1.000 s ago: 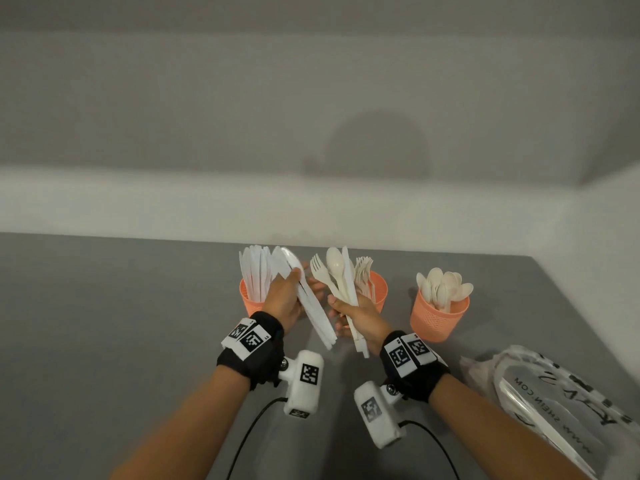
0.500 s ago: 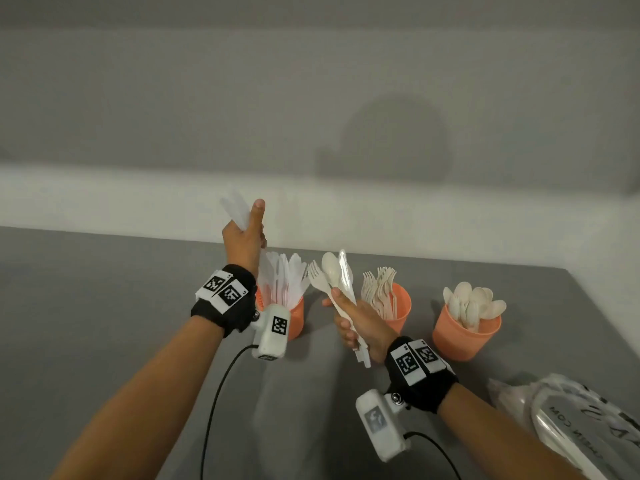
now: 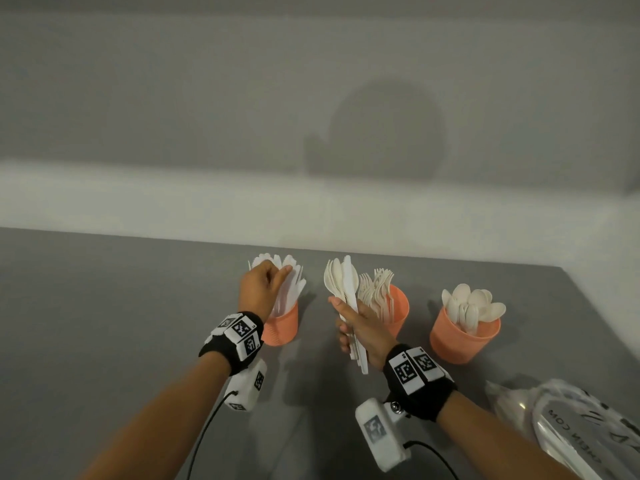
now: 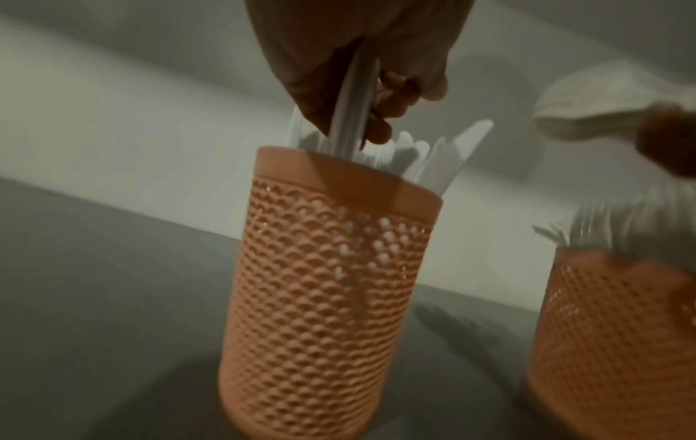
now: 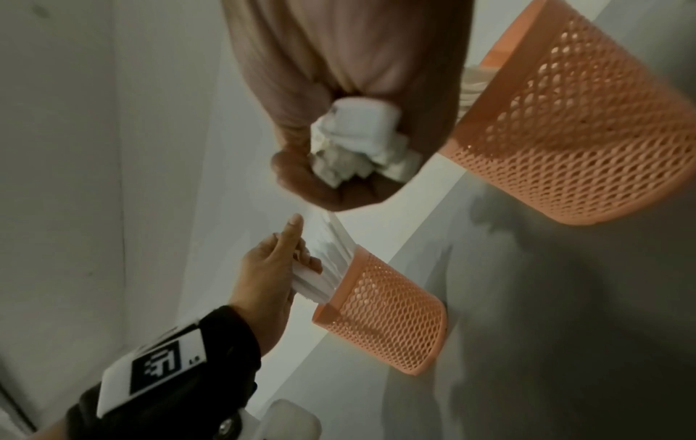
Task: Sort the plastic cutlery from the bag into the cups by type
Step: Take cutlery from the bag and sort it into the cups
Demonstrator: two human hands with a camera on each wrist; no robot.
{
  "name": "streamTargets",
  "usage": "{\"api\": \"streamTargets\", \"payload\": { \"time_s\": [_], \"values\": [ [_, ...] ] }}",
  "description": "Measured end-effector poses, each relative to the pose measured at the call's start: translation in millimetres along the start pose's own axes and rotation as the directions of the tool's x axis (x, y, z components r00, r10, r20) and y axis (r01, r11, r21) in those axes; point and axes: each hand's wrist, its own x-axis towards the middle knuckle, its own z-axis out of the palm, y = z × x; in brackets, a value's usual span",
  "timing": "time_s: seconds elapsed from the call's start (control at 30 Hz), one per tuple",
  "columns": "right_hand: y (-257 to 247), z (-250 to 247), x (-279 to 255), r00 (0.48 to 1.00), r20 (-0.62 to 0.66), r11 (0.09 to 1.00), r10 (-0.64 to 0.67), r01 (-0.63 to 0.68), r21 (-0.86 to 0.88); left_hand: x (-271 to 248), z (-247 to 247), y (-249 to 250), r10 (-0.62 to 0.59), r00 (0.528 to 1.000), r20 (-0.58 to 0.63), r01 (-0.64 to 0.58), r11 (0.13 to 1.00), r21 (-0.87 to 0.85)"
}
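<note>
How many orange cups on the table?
3, in a row: knife cup by the left hand, fork cup behind the right hand, spoon cup rightmost. None apparently hidden.

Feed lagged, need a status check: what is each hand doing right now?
Left hand: pinching white knives, lowering them into the left cup.
Right hand: gripping a mixed cutlery bundle, held upright above the table.

A bare, staged-looking room, perhaps a recording setup rather than a home: a plain grey matte tabletop set into a corner of blank pale walls, with black wristbands carrying printed square marker tags and cabled white camera units.
</note>
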Motion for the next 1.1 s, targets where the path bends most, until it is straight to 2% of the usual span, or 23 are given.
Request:
{"api": "streamTargets", "payload": {
  "time_s": [0.07,0.13,0.2,0.27,0.33,0.37,0.4,0.43,0.47,0.5,0.6,0.67,0.77,0.87,0.97,1.1],
  "values": [
    [1,1,0,0.999,-0.018,0.997,-0.047,0.046,-0.056,-1,-1,1,0.08,0.996,0.026,-0.083,0.983,0.165],
    [2,0,0,0.994,-0.064,0.991,-0.086,0.079,-0.104,-3,-3,7,0.185,0.982,-0.018,-0.175,0.95,0.257],
    [5,-1,1,0.984,-0.134,0.983,-0.117,0.096,-0.157,-8,-7,25,0.252,0.96,-0.119,-0.222,0.95,0.219],
    [7,0,2,0.967,-0.2,0.972,-0.155,0.114,-0.206,-17,-7,48,0.212,0.965,-0.156,-0.206,0.977,0.055],
    [9,1,2,0.949,-0.246,0.963,-0.197,0.139,-0.232,-29,-2,66,0.032,0.998,-0.063,-0.041,0.988,-0.152],
    [10,2,2,0.941,-0.26,0.958,-0.216,0.152,-0.245,-34,3,70,-0.09,0.994,0.054,0.101,0.963,-0.249],
    [11,4,2,0.936,-0.263,0.95,-0.234,0.163,-0.268,-39,10,73,-0.194,0.961,0.196,0.249,0.917,-0.313],
    [12,5,1,0.932,-0.255,0.935,-0.258,0.174,-0.308,-43,17,73,-0.262,0.907,0.329,0.37,0.868,-0.33],
    [13,6,0,0.925,-0.241,0.908,-0.294,0.191,-0.373,-47,25,73,-0.294,0.852,0.433,0.453,0.828,-0.33],
    [14,7,-1,0.919,-0.214,0.87,-0.33,0.208,-0.447,-52,32,75,-0.295,0.818,0.494,0.494,0.801,-0.34],
    [17,8,-6,0.917,-0.14,0.777,-0.373,0.226,-0.587,-58,48,80,-0.274,0.81,0.518,0.521,0.742,-0.422],
    [15,6,-13,0.939,-0.122,0.825,-0.322,0.215,-0.523,-61,52,82,-0.303,0.791,0.532,0.562,0.705,-0.434],
    [3,-5,-23,0.977,-0.026,0.916,-0.209,0.186,-0.356,-64,52,85,-0.318,0.778,0.542,0.566,0.729,-0.385],
    [-8,-14,-31,0.997,0.067,0.985,-0.042,0.053,-0.165,-66,53,86,-0.286,0.772,0.567,0.563,0.722,-0.402],
    [-9,-16,-35,0.989,0.125,0.997,0.075,-0.074,-0.013,-66,54,89,-0.247,0.77,0.588,0.544,0.736,-0.404],
    [-7,-16,-33,0.991,0.117,0.995,0.068,-0.076,0.065,-64,50,94,-0.253,0.756,0.604,0.554,0.739,-0.383]
  ]
}}
